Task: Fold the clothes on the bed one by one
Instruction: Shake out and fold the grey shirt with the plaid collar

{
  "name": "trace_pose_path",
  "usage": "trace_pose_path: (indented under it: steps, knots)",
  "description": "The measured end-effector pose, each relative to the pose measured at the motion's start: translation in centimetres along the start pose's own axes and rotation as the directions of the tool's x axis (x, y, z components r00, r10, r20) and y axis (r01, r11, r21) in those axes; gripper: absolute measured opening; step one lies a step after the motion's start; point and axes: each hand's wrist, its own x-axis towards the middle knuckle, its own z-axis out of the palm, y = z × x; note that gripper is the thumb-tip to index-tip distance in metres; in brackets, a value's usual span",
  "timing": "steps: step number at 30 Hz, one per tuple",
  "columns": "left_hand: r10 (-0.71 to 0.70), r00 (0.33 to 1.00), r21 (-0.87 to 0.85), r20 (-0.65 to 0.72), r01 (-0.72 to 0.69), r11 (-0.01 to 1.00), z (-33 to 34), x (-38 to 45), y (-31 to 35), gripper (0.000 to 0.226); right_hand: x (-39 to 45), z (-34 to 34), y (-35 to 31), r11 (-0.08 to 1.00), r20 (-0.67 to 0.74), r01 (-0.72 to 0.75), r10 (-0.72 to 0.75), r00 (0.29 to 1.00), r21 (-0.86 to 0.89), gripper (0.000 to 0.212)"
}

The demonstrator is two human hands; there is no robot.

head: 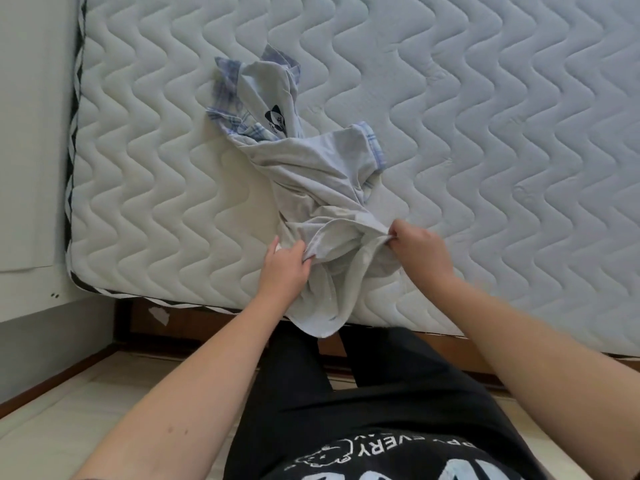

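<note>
Both my left hand point(285, 263) and right hand point(417, 245) pinching the shirt point(311, 174) hem between them (still bunched above), I should pull outward and shake it flat

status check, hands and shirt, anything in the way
Left hand and right hand both grip the hem end of the pale shirt. Shirt crumpled on the mattress, hem hanging over the edge, not yet folded. Nothing in the way.
</note>
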Motion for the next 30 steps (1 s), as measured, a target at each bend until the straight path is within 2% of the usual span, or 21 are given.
trace_pose_path:
  steps: [2, 4, 7, 11, 13, 14, 17, 19, 21, 23, 25, 27, 30]
  knots:
    - [-0.019, 1.0, -0.185, -0.023, 0.015, 0.983, -0.6, -1.0, 0.9, 0.022, 0.0, -2.3, -0.7, 0.993, -0.004, -0.036, 0.037, 0.999, 0.111, 0.012]
    - [-0.043, 0.999, -0.342, -0.022, 0.033, 0.939, -1.4, -2.0, 1.8, 0.026, -0.4, -4.7, -1.9, 0.952, 0.028, -0.069, 0.063, 0.998, 0.299, 0.009]
    - [-0.063, 0.997, -0.479, -0.049, 0.031, 0.877, -2.5, -2.9, 2.9, 0.03, -0.6, -8.5, -4.7, 0.869, -0.009, -0.051, 0.064, 0.998, 0.493, 0.026]
    - [-0.09, 0.993, -0.688, -0.082, 0.009, 0.726, -4.7, -4.2, 5.5, 0.03, -0.5, -13.4, -9.2, 0.726, -0.067, 0.04, 0.009, 0.998, 0.687, 0.042]
    - [-0.053, 0.994, -0.739, -0.091, -0.032, 0.672, -6.2, -4.5, 6.8, 0.018, -0.4, -15.6, -11.3, 0.673, -0.074, 0.075, -0.03, 0.997, 0.736, 0.049]
    - [-0.023, 0.994, -0.758, -0.104, -0.065, 0.649, -6.9, -4.6, 7.5, 0.022, -0.3, -16.6, -12.4, 0.65, -0.082, 0.096, -0.052, 0.995, 0.754, 0.052]
    - [0.033, 0.983, -0.751, -0.181, -0.16, 0.641, -9.5, -4.3, 9.5, 0.069, -0.3, -19.2, -15.3, 0.533, -0.128, 0.155, -0.088, 0.988, 0.832, 0.056]
    - [-0.082, 0.975, -0.747, -0.204, -0.101, 0.657, -11.3, -3.7, 10.6, 0.082, -0.3, -20.8, -16.7, 0.477, -0.163, 0.192, -0.101, 0.981, 0.858, 0.056]
    - [-0.212, 0.953, -0.767, -0.214, -0.03, 0.642, -12.8, -2.8, 10.7, 0.072, -0.1, -22.6, -17.4, 0.458, -0.21, 0.236, -0.108, 0.972, 0.857, 0.051]
    - [-0.281, 0.95, -0.76, -0.137, 0.081, 0.645, -14.1, -2.0, 9.9, 0.044, 0.2, -24.4, -17.5, 0.46, -0.256, 0.27, -0.093, 0.962, 0.846, 0.045]
    - [-0.275, 0.956, -0.713, -0.101, 0.124, 0.69, -14.9, -1.4, 8.6, 0.029, 0.4, -26.1, -17.2, 0.503, -0.297, 0.289, -0.066, 0.952, 0.815, 0.041]
    - [-0.264, 0.957, -0.699, -0.118, 0.109, 0.707, -15.6, -1.1, 7.2, 0.021, 0.5, -27.3, -16.5, 0.628, -0.353, 0.307, -0.055, 0.934, 0.715, 0.041]
    - [-0.25, 0.946, -0.644, -0.207, 0.061, 0.763, -18.0, -0.9, 5.3, 0.022, 0.5, -28.3, -14.4, 0.809, -0.394, 0.278, -0.063, 0.917, 0.518, 0.038]
